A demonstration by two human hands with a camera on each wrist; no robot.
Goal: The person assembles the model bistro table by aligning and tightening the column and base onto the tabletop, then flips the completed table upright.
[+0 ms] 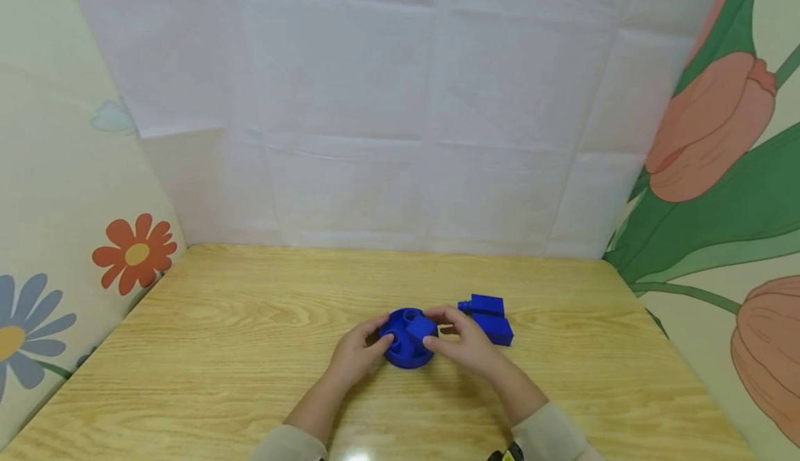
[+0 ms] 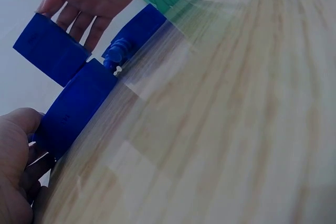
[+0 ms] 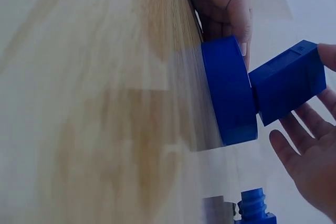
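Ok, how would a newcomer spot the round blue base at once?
On the wooden table, look between the left hand and the right hand. The round blue base sits there under a blue block. Its circular rim sets it apart from the boxy pieces to its right.

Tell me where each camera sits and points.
Head: on the head, facing forward and down at the table; left hand, right hand, forearms show.
Left wrist: worn there, low, facing the block; both hands show.
Right wrist: worn there, low, facing the round base; both hands show.
Both wrist views share block and round base.
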